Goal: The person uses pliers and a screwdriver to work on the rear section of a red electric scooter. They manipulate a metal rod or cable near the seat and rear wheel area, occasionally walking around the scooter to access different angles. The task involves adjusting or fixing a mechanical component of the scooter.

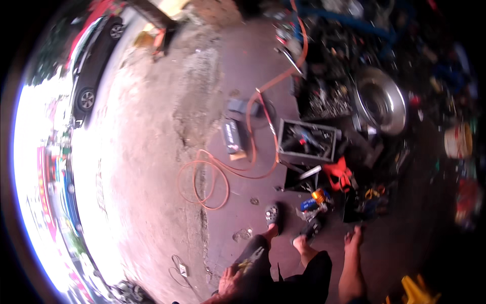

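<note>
My left hand [230, 278] rests by my left leg with fingers extended, beside a blurred pale yellowish patch or object [250, 261]. My right hand [354, 238] reaches out low at the right, fingers apart and empty, near a dark open case [349, 213] of mixed tools. Between my feet and that case lie a blue tool with an orange-gold top [314, 201] and a black open box [291, 180] with a light bar across it. A red item [338, 175] lies just beyond.
An orange hose [217, 180] loops over the floor. Beyond are dark cartons [233, 137], a framed tool tray [283, 142], a steel basin [397, 101], piled parts and a bucket [458, 142]. A parked car [93, 71] stands left; something yellow [415, 289] is at lower right.
</note>
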{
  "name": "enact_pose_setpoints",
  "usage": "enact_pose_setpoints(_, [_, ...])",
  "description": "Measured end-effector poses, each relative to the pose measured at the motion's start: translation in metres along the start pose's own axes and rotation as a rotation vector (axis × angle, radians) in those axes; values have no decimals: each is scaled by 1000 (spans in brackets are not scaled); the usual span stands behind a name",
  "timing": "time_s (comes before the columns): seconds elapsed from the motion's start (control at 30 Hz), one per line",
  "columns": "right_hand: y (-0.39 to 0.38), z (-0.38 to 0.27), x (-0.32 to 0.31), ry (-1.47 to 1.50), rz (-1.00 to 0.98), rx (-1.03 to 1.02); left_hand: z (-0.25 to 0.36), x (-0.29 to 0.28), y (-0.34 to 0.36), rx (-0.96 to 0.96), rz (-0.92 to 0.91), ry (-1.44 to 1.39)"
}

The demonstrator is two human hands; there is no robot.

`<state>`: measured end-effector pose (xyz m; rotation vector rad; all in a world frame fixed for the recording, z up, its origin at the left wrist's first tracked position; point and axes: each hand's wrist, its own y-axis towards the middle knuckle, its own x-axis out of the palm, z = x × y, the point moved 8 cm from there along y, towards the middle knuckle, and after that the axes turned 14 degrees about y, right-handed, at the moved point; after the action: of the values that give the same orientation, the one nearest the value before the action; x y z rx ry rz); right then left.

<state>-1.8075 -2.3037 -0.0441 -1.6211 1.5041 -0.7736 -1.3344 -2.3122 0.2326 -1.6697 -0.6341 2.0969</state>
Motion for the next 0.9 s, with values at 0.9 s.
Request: enact_pose_setpoints(0.9, [-861, 413, -319, -2649, -2145, 437, -349, 110, -656, -842, 1613, -2188])
